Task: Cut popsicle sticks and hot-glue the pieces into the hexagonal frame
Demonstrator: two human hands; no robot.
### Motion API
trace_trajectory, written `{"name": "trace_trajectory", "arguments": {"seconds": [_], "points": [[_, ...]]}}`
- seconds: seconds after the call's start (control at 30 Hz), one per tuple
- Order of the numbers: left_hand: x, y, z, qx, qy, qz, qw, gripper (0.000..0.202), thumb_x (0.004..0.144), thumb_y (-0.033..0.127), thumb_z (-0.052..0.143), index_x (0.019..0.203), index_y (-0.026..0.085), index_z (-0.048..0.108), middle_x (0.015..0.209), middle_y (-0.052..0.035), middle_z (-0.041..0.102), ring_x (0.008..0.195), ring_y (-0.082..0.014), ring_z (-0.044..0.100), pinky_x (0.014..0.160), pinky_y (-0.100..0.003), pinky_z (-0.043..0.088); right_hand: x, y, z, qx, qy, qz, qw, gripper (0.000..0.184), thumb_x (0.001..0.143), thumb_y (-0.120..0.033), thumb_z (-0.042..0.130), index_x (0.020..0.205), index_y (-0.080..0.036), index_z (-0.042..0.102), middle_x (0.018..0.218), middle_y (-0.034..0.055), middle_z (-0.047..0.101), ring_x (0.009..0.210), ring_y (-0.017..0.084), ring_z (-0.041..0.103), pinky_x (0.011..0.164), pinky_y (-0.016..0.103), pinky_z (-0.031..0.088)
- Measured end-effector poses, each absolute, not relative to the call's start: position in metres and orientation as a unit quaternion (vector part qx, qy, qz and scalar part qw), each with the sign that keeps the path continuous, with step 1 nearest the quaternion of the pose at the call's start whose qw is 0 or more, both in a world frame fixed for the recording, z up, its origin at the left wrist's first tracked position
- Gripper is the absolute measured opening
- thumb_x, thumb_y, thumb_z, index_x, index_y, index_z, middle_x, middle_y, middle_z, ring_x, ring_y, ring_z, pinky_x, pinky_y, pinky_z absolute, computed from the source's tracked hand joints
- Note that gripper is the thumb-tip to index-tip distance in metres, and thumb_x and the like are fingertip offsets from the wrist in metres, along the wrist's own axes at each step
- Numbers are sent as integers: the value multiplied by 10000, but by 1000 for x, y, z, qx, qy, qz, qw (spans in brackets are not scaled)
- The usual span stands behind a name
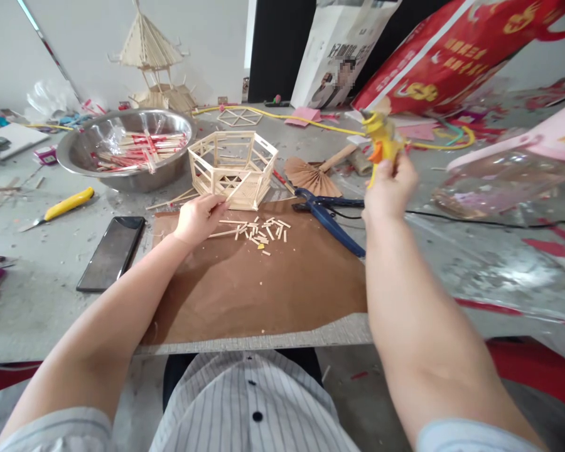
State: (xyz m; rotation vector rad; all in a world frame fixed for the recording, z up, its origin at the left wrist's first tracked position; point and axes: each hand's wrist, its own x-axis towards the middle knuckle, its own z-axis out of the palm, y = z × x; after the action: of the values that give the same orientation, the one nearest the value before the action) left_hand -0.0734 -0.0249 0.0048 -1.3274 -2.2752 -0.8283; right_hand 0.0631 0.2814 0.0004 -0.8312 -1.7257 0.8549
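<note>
My left hand [198, 218] rests on the brown paper sheet [245, 295], fingers pinched on a thin wooden stick [233, 188] that leans against the hexagonal stick frame [233, 164]. Cut stick pieces [258, 231] lie scattered just right of that hand. My right hand [390, 188] is raised above the table, closed round a yellow and orange glue gun [380, 139] whose black cord [475, 220] trails off to the right.
A steel bowl [75, 157] of sticks stands at the back left, a stick pagoda [151, 59] behind it. Blue-handled pliers [332, 216], a paper fan [311, 177], a black phone [112, 252], a yellow knife [66, 204] and a clear plastic bottle [499, 179] lie around.
</note>
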Motion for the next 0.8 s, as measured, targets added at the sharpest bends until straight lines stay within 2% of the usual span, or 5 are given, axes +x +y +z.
{"name": "trace_trajectory", "arguments": {"seconds": [0.1,0.23,0.5,0.6,0.8], "points": [[-71,-25,4,-475,-816,-266,193,276,830,350,432,841,183,652,719,-26,647,664,-120,577,587,-215,393,61,262,19,-232,-645,524,506,199,690,-130,520,877,-139,589,635,-36,498,468,56,428,481,214,386],[-70,-25,3,-463,-831,-221,215,286,829,366,430,813,183,649,702,-29,655,644,-129,589,540,-216,373,65,227,37,-157,-659,623,392,184,565,-115,641,734,-158,583,648,-19,566,479,82,501,453,239,439],[-71,-27,1,-448,-836,-186,256,268,819,348,438,766,181,642,679,-33,649,595,-122,576,501,-211,348,63,184,32,-107,-740,584,316,257,607,-398,691,703,-199,561,614,-18,587,447,103,536,457,260,477],[-71,-27,3,-451,-835,-179,260,281,826,341,425,776,180,650,714,-43,642,608,-123,569,498,-214,345,59,178,27,-86,-768,558,303,278,593,-413,699,734,-202,585,742,4,631,451,91,515,443,261,466],[-75,-27,2,-445,-838,-192,250,305,847,341,399,810,176,653,749,-55,619,638,-131,559,517,-223,361,55,174,19,-91,-786,548,273,205,605,-341,695,655,-186,572,582,-29,573,411,80,460,421,257,435]]}}
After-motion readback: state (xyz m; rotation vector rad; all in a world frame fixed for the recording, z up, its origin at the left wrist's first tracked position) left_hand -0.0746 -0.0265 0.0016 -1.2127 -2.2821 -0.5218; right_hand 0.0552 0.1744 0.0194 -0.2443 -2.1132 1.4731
